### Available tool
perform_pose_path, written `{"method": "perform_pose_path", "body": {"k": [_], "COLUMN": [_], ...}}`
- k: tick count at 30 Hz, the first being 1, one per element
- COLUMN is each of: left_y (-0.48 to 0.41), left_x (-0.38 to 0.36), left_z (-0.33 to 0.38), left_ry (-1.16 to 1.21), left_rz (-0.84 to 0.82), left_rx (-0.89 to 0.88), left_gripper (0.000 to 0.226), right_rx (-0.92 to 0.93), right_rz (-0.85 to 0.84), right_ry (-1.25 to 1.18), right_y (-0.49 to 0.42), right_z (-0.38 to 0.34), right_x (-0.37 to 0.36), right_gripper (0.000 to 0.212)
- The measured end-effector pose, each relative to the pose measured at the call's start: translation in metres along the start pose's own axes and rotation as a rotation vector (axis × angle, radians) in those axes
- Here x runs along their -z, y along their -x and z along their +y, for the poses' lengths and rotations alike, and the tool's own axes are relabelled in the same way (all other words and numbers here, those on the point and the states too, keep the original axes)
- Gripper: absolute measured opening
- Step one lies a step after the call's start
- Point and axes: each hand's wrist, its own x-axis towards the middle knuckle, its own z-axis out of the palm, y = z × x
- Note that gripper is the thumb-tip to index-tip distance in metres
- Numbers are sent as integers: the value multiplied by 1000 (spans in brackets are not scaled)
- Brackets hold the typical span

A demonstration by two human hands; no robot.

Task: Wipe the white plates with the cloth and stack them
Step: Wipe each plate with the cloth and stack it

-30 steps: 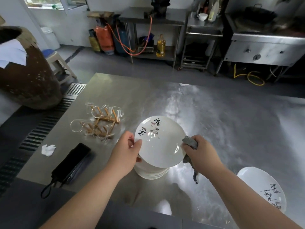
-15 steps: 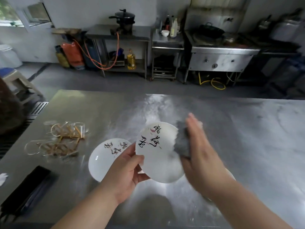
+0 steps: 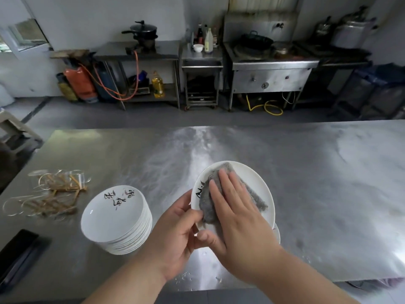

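Pinching the rim of the round white ceramic plate [image 3: 254, 181] at centre frame, the left hand [image 3: 175, 231] could drop it while the right hand [image 3: 238, 216], fingers straight, presses the grey cloth [image 3: 254, 197].

A brushed stainless-steel counter [image 3: 306, 194] fills the near half, with pale glare running down its middle. Beyond it lies a grey concrete floor [image 3: 131, 117], bounded by white walls [image 3: 87, 18]. At ten o'clock a small window [image 3: 28, 36] lets in daylight (some green shows outside). At eleven o'clock a steel work table [image 3: 166, 54] carries a black lidded pot [image 3: 142, 29]. An orange hose [image 3: 122, 93] loops under it, near an orange gas cylinder [image 3: 80, 84]. At twelve o'clock stands a narrow steel stand [image 3: 201, 62] with bottles. At one o'clock a steel wok range [image 3: 271, 77] holds a black wok [image 3: 256, 41], with a yellow hose [image 3: 266, 107] coiled beneath. A pale plastic stool [image 3: 13, 128] sits at nine o'clock.
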Motion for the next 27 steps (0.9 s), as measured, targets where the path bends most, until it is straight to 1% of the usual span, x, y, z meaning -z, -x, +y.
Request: {"method": "perform_pose_path", "body": {"k": [4,6,8,11,13,15,18,20,22,25,27], "left_y": [1,0,-2,-7,-9,-7,-5,-7,-11,-15,-15], "left_x": [-15,-23,-32,-35,-31,-29,-38,-44,-46,-40,-36], "left_z": [-7,-10,-10,-7,-5,-5,-13,-16,-15,-12,-15], "left_ry": [-9,-13,-6,-7,9,14,-61,-76,-58,2,21], "left_rz": [20,-1,-26,36,60,65,34,23,41,54,69], "left_rx": [19,19,6,-35,-39,-18,20,23,7,-12,4], "left_gripper": [49,51,52,46,48,50,54,53,51,51,53], "right_rx": [-91,-106,-29,188,282,302,178,117,171,331,367], "right_rz": [-54,-56,-51,-91,-132,-147,-115,-94,-88,-103,-130], "right_ry": [94,61,-39,-188,-208,-116,45,40,-40,-136,-105], "right_y": [1,6,11,26,39,45,33,24,26,48,57], "right_z": [25,31,31,35,42,53,66,68,63,56,61], "right_x": [23,28,33,33,30,31,43,49,47,30,26], "right_gripper": [106,106,105,97,90,90,97,100,100,95,94]}}
